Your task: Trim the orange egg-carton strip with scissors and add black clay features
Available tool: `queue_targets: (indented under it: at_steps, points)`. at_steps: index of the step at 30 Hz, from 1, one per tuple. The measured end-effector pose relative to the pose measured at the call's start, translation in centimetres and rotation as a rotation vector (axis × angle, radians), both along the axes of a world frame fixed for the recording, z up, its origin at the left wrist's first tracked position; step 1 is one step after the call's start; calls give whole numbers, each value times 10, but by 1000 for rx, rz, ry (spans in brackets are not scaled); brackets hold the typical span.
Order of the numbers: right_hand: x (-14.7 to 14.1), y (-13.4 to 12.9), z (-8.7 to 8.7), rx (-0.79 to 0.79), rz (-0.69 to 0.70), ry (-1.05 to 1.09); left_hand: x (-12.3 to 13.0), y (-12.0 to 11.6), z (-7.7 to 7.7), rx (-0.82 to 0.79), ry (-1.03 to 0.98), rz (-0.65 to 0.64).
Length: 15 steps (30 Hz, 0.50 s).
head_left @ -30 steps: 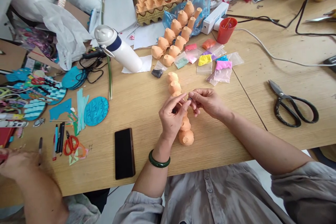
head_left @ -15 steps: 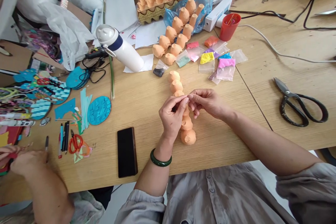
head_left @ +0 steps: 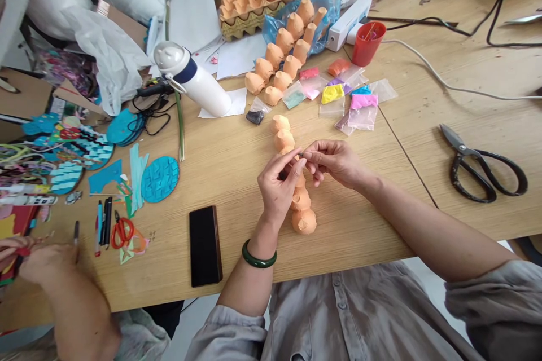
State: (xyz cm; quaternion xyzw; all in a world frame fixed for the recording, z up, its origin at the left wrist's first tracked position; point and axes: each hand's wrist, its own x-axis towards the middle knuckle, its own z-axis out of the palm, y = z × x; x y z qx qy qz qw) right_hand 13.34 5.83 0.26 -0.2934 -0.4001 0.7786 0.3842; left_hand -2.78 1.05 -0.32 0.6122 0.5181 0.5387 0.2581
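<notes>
My left hand (head_left: 277, 186) and my right hand (head_left: 334, 162) meet at the fingertips above a row of orange egg-carton cups (head_left: 304, 221). Between the pinched fingertips shows a small dark piece (head_left: 301, 154), which looks like black modelling clay. Another dark spot sits in the curl of my left fingers, mostly hidden. The cup row lies lengthwise on the table, its middle covered by my hands. Just beyond its far end is a small bag of black clay (head_left: 255, 117).
More orange cup strips (head_left: 275, 55) stand behind, beside clay packets (head_left: 333, 93) in several colours. A white bottle (head_left: 203, 87) and a phone (head_left: 205, 245) are on the left, large scissors (head_left: 483, 166) on the right. A co-worker's hand (head_left: 46, 262) is at far left.
My fingertips have shifted slightly, and the small dark piece between them now shows. The cup row has stayed in place.
</notes>
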Motion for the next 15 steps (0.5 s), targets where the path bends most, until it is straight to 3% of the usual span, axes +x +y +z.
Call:
queue_targets:
  at_steps: [9,15]
  points:
    - [2,-1,2,-62,123,-32,2,-1,-1,-61,-146,48]
    - [2,-1,2,-25,114,-19,1,-2,-2,-98,-172,51]
